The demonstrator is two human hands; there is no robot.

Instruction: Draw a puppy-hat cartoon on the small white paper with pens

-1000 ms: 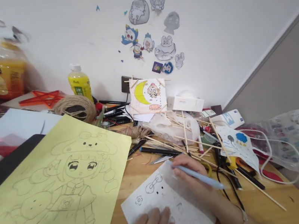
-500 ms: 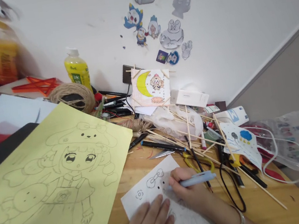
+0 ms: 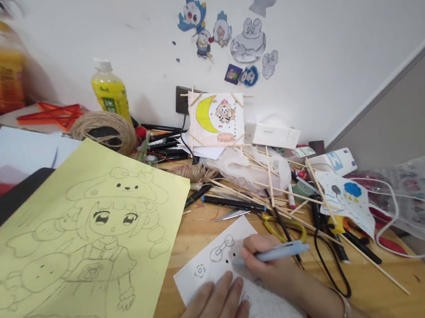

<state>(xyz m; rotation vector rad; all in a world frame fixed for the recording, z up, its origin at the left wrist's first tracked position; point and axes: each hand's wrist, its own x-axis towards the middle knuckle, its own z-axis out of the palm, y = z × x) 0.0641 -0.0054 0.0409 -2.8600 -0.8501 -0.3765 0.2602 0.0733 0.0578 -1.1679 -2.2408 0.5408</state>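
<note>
My right hand (image 3: 272,268) grips a light blue pen (image 3: 283,251), its tip on a sheet of white paper (image 3: 195,290) just below two black dots. A bow and a small flower are drawn near the sheet's top left corner. Fainter lines lower down are partly covered by my hands. My left hand (image 3: 209,315) lies flat on the lower left of this sheet, fingers stretched out. To the left lies a large yellow sheet (image 3: 149,292) with a line drawing of a figure in a dog-eared hat and a dress.
Beyond the paper lie scissors (image 3: 284,228) with yellow handles, a black marker (image 3: 233,204) and several wooden sticks (image 3: 378,264). A twine coil (image 3: 99,118) and a yellow drink bottle (image 3: 109,92) stand at the back. A face mask (image 3: 343,197) lies to the right.
The pen tip has moved slightly left across the paper, towards the dots. My left hand keeps its place on the sheet. The whole view has shifted a little.
</note>
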